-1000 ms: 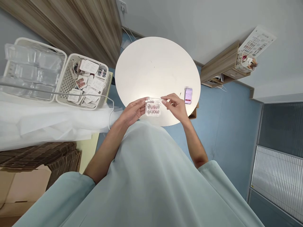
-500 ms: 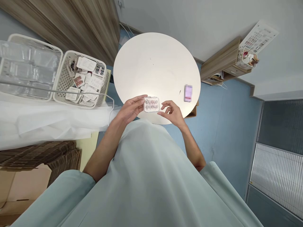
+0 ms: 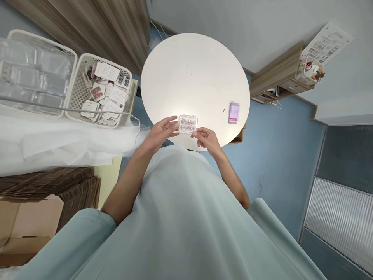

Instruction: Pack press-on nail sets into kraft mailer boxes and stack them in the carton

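Observation:
A small clear plastic case of press-on nails (image 3: 187,124), pinkish and set in two rows, is held up over the near edge of the round white table (image 3: 195,74). My right hand (image 3: 208,140) pinches its lower right corner between thumb and fingers. At the case's left side is my left hand (image 3: 160,134), fingers stretched out and apart, their tips at the edge; whether they touch it I cannot tell.
A phone (image 3: 233,113) with a blurred screen lies on the table's right. To the left stand a basket (image 3: 76,91) of nail sets and cards, and another basket (image 3: 13,35) with clear plastic boxes. Flattened cardboard (image 3: 78,194) is stacked below. A wooden cabinet (image 3: 276,74) stands right.
My right hand has come in from the right and closed on the case's corner. The left fingers have loosened from its left side. The case has risen slightly in view.

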